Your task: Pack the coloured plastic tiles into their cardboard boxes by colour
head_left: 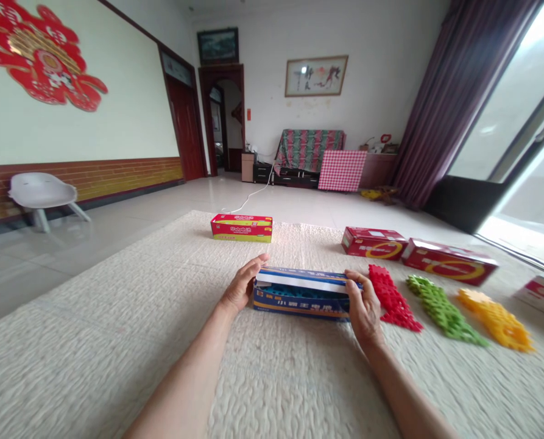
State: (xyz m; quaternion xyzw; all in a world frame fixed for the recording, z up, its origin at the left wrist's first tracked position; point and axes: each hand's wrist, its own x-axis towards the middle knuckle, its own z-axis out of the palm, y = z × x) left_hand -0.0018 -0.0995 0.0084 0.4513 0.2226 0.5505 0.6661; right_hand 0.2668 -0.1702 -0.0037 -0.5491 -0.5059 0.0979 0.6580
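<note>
A long blue box (299, 299) lies on the cream mat (116, 329) right in front of me, its lid partly raised so blue pieces show inside. My left hand (242, 285) grips the box's left end, fingers curled over the lid's edge. My right hand (365, 308) holds the right end, fingers wrapped round the corner. Just right of the box lie a red pile of plastic pieces (393, 299), then a green pile (440, 311) and a yellow pile (495, 320).
A red and yellow box (241, 227) lies farther back on the mat. Two red boxes (374, 242) (449, 261) sit at the right, another at the right edge (543, 294). A white chair (43, 194) stands by the left wall. A covered sofa is far back.
</note>
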